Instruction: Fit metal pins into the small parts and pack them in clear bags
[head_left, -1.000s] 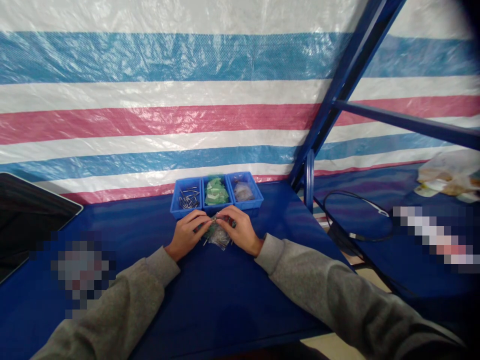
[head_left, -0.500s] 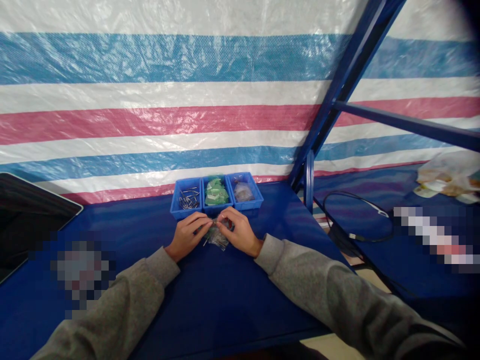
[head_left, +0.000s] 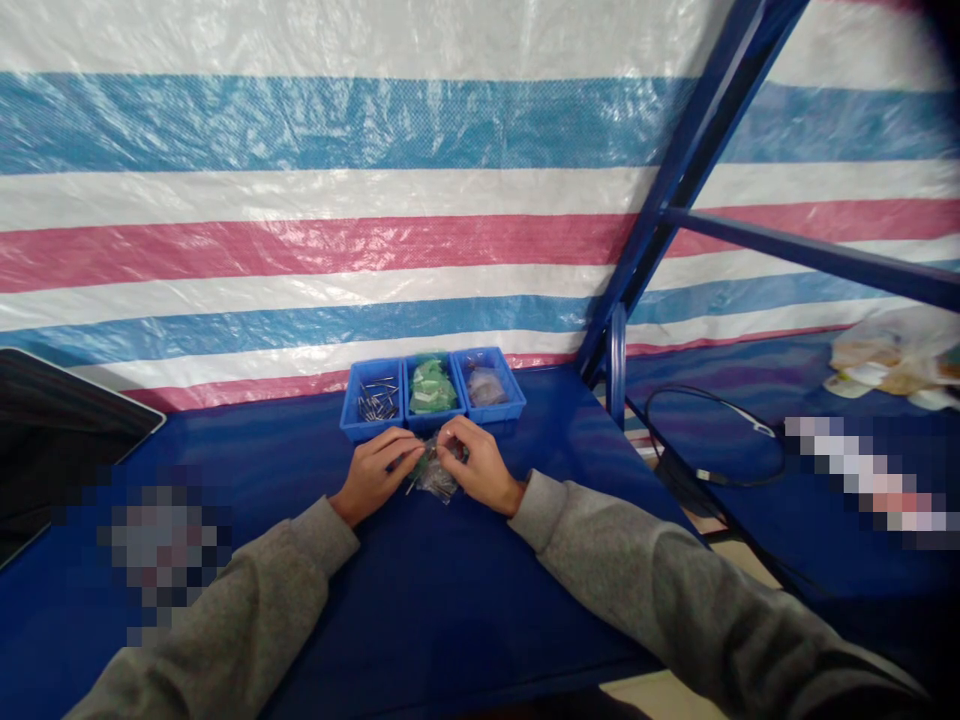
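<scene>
A small clear plastic bag lies on the blue table between my hands, with small metal and coloured parts showing in it. My left hand is at the bag's left side, thumb and fingertips pinched together at its upper edge. Across from it, my right hand curls with thumb and forefinger closed at the bag's upper right. What sits right between the fingertips is too small to make out. Just beyond the hands stand three joined blue bins: the left bin holds metal pins, the middle bin green bags, the right bin clear bags.
A dark screen with a pale edge stands at the left. Blurred-out items lie on the table at left and far right. A blue metal frame rises at the right. Behind it are a black cable and a plastic bag. Striped sheeting hangs behind.
My fingertips have drawn slightly apart above the bag; the right hand has shifted a little. The bag and bins stay in place, and the view has tilted very slightly.
</scene>
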